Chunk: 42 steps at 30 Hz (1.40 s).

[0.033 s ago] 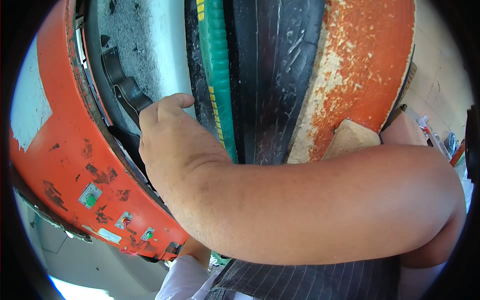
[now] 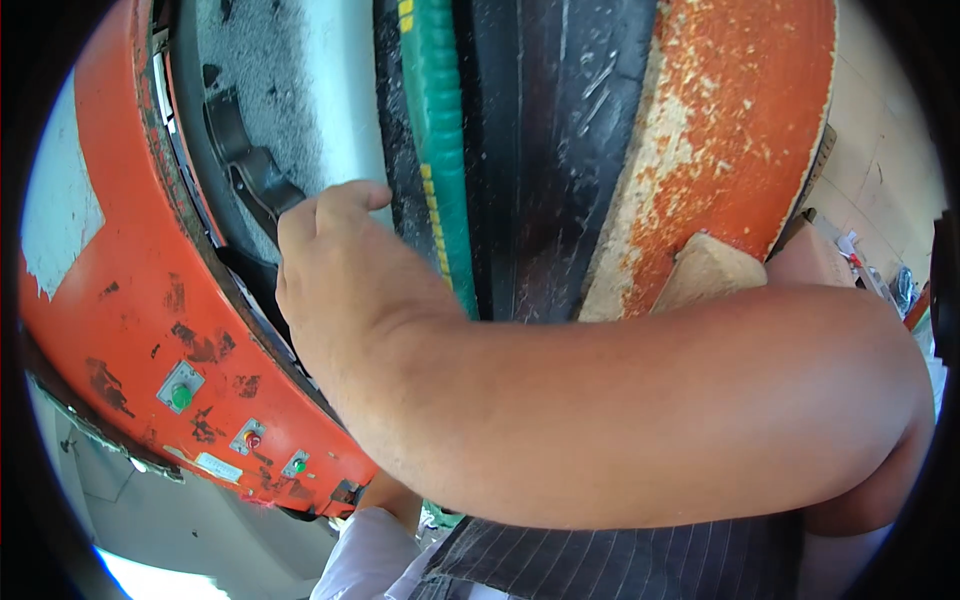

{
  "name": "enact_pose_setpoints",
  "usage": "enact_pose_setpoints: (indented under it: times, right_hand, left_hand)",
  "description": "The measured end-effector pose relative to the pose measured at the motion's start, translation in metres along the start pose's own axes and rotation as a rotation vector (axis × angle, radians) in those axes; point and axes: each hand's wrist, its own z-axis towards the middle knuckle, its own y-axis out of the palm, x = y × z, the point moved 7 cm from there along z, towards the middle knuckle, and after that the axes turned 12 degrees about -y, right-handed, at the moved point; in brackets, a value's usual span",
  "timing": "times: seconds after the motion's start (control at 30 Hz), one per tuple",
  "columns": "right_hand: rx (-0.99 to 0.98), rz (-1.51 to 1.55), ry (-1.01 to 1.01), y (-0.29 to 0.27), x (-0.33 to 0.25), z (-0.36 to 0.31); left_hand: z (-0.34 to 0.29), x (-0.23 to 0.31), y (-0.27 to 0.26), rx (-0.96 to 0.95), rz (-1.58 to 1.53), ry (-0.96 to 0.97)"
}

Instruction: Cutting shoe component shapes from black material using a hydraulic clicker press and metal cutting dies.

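Right hand (image 2: pixel 345 255) at the lower end of the black curved piece (image 2: pixel 258 172), against the pale surface (image 2: pixel 345 120); grip hidden, can't tell! Left's out of sight. Fingers straying into the orange panel's (image 2: pixel 110 290) gap could get pinched.

1 dark, glossy strip (image 2: pixel 264 172) is slanting from upper left down toward right, bending in wavy curves and catching light along its bends. It is lying against speckled grey surface (image 2: pixel 265 85), upper end showing, lower end disappearing behind right hand (image 2: pixel 345 250).
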Motion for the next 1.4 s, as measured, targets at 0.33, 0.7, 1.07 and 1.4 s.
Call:
enact_pose_setpoints:
  times: [0.33,0.7,1.07,1.4]
  right_hand:
    - [0.16,-0.026,-0.065,0.016,-0.043,0.013]
    - [0.174,-0.092,-0.182,0.046,-0.084,0.009]
    - [0.199,-0.194,-0.346,0.068,-0.118,-0.005]
    - [0.098,0.034,-0.585,0.08,-0.208,0.013]
  left_hand:
    - [-0.009,0.079,-0.126,0.487,-0.694,-0.251]
    - [-0.048,0.066,-0.102,0.593,-0.829,-0.34]
    - [-0.078,0.066,-0.078,0.694,-0.929,-0.314]
    - [-0.084,0.067,-0.069,0.642,-0.966,-0.326]
